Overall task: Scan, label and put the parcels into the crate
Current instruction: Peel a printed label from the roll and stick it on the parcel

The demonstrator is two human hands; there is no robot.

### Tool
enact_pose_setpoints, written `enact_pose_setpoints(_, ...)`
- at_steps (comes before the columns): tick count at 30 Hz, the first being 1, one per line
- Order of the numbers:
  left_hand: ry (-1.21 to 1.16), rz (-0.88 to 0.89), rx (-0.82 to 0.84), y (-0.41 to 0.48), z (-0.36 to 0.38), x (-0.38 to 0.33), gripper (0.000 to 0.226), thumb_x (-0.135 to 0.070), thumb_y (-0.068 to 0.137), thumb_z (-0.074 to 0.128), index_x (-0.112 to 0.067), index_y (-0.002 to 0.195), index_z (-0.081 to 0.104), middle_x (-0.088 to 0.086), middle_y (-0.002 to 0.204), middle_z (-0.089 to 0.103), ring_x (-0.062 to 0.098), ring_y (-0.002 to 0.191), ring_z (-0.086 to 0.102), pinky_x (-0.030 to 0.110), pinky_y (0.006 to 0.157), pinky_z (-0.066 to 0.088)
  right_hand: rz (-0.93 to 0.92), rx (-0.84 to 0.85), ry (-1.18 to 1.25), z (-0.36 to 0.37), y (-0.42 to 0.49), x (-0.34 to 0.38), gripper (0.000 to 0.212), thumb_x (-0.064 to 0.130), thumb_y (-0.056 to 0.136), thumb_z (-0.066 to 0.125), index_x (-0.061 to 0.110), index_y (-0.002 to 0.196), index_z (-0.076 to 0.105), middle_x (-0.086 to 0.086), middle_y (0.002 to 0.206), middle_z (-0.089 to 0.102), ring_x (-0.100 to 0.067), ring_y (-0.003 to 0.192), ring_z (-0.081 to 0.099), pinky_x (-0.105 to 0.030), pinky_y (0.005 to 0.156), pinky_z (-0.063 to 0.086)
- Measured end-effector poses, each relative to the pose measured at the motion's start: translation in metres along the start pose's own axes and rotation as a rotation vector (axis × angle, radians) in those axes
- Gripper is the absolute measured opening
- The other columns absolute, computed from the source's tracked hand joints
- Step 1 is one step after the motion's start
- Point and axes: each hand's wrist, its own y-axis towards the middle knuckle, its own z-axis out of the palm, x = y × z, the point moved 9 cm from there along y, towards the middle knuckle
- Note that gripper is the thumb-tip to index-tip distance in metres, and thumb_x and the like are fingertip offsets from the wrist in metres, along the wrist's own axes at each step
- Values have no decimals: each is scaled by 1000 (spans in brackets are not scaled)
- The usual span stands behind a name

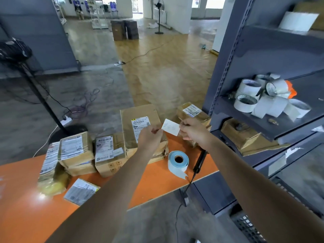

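The left hand [150, 135] and right hand [192, 131] pinch the label [171, 127] by its short ends, long axis crosswise, above the far edge of the table [157, 179].

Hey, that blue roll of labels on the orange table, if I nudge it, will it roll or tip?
The label roll is probably light: mostly paper round a hollow core. It seems to sit on a flat end, so a nudge would likely slide it rather than roll it. Its loose tail is floppy and may drag or unwind.
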Motion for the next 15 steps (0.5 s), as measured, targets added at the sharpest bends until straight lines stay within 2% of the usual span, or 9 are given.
enact_pose_setpoints(2, -4, -8, 5, 0, -8, 3, 12, -21, 89, 58, -25, 78, 62, -8, 75, 64, 8, 71, 57, 27, 61, 43, -2, 11, -17, 9, 2, 4, 8, 17, 99, 54, 16, 99, 62, -5, 99, 65, -16, 94, 65, -29, 82, 57)
enact_pose_setpoints(5, -12, -47, 2, 2, -21, 10, 8, -20, 84, 58, -19, 81, 65, -6, 78, 65, 11, 72, 57, 27, 59, 40, -12, 28, -33, 24, 4, 10, 8, 17, 98, 55, 19, 95, 62, -4, 100, 67, -14, 91, 65, -30, 83, 58)
enact_pose_setpoints(8, -47, -66, 2, 4, -35, 18, 11, -24, 82, 59, -20, 72, 59, -7, 70, 57, 12, 66, 51, 26, 58, 35, -19, 31, -35, 36, 6, 17, 12, 16, 97, 57, 21, 88, 63, -1, 94, 68, -10, 86, 65, -26, 78, 58)
enact_pose_setpoints(11, -73, -59, 30, 9, -48, 22, 10, -29, 84, 65, -22, 77, 63, -8, 72, 60, 9, 66, 53, 25, 57, 36, -23, 55, -57, 48, 7, 26, 11, 17, 96, 57, 21, 89, 64, 0, 89, 68, -7, 79, 65, -22, 72, 58)
enact_pose_setpoints(15, -92, -87, 36, 19, -62, 28, 11, -25, 87, 65, -16, 82, 66, -3, 67, 60, 12, 62, 53, 25, 59, 40, -30, 46, -59, 63, 10, 40, 7, 17, 95, 59, 20, 91, 63, -1, 90, 69, -9, 77, 66, -30, 80, 59)
